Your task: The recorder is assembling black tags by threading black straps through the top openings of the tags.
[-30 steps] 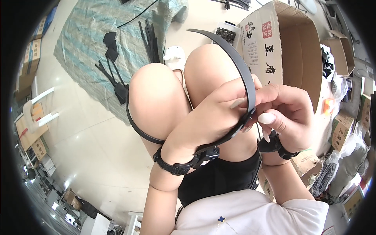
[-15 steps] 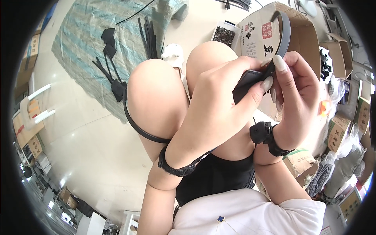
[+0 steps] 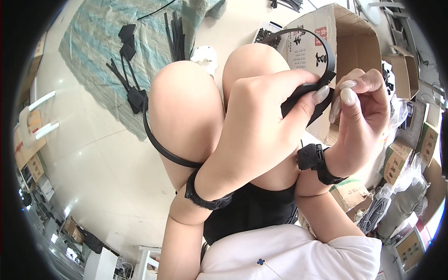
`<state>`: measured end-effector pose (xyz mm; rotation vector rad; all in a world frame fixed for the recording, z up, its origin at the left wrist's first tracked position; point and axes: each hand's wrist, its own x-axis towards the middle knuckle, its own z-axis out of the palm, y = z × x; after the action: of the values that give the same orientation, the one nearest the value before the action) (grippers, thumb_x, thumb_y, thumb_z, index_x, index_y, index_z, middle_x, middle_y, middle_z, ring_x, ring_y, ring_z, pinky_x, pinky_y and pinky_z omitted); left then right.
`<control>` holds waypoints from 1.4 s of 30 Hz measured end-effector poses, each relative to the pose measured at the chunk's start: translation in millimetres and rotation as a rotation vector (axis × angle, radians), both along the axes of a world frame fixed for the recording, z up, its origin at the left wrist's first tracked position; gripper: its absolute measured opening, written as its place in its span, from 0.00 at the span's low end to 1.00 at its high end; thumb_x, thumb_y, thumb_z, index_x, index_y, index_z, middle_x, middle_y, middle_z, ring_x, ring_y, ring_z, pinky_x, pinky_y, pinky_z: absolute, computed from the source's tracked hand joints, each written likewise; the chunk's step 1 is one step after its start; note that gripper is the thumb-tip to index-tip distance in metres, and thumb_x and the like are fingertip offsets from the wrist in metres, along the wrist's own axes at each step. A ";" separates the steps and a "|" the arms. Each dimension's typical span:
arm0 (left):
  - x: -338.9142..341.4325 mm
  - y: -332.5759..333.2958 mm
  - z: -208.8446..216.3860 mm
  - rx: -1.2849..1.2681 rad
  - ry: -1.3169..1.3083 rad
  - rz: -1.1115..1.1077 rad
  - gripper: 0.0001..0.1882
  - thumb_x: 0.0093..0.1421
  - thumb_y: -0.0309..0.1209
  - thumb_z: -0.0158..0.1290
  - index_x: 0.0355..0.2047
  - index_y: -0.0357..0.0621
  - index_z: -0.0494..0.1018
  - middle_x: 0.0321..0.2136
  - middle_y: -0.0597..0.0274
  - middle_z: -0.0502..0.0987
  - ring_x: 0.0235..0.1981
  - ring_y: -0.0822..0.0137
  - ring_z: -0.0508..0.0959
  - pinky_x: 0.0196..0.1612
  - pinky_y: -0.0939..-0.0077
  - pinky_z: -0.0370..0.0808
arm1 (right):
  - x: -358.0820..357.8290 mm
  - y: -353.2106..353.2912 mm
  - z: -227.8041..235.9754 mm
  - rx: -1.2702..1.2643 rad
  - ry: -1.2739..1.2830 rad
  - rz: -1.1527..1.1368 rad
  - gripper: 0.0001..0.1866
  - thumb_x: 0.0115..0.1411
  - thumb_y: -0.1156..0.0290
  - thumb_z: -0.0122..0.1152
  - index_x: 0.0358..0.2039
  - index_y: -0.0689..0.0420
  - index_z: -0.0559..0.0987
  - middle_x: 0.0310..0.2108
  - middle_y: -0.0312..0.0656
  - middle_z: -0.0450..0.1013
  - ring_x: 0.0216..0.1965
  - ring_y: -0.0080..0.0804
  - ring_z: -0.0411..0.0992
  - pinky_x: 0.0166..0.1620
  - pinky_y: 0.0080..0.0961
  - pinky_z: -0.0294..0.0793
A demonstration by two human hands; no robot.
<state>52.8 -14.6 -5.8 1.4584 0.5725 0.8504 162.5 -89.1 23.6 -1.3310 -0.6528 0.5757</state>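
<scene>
Black strap [image 3: 327,58] is arching from the left hand [image 3: 261,112], which is pinching it; the right hand [image 3: 365,116] is hovering beside, thumb and fingertip drawn together.

Crumpled blue-green striped sheet [image 3: 91,60] on pale floor [image 3: 112,172]. Large open cardboard box [image 3: 359,49], upper right; smaller carton [image 3: 396,161] below. Grey cable coil [image 3: 372,215] near clear plastic [image 3: 414,169].

Striped sheet [image 3: 100,51] on pale floor [image 3: 107,172]

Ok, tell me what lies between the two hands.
In the head view, part of the black strap, pinched by the left hand, lies between it and the right hand.
</scene>
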 end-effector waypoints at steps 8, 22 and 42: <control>4.0 0.4 1.5 0.155 -0.055 -0.011 0.10 0.47 0.15 0.50 0.32 0.30 0.71 0.19 0.50 0.73 0.19 0.57 0.75 0.21 0.72 0.71 | 8.1 -4.8 -2.1 0.021 0.012 0.141 0.09 0.45 0.85 0.62 0.26 0.66 0.70 0.26 0.43 0.70 0.24 0.23 0.70 0.27 0.12 0.71; -4.4 2.9 7.5 0.192 -0.035 -0.209 0.15 0.46 0.16 0.48 0.38 0.29 0.68 0.24 0.48 0.72 0.24 0.52 0.73 0.26 0.66 0.70 | 13.8 3.8 -23.0 0.226 -0.172 0.135 0.10 0.36 0.81 0.67 0.20 0.62 0.73 0.22 0.34 0.61 0.24 0.18 0.58 0.26 0.12 0.56; 4.0 1.5 6.0 0.252 -0.174 -0.105 0.12 0.45 0.15 0.49 0.34 0.28 0.71 0.30 0.51 0.72 0.28 0.59 0.75 0.29 0.75 0.72 | 3.5 -1.2 -10.3 0.150 -0.296 0.028 0.23 0.43 0.73 0.66 0.38 0.58 0.65 0.31 0.36 0.60 0.32 0.21 0.59 0.37 0.16 0.62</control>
<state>56.9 -13.1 0.2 1.6072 0.2628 0.9807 166.0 -90.3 13.3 -1.2778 -0.9396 0.3465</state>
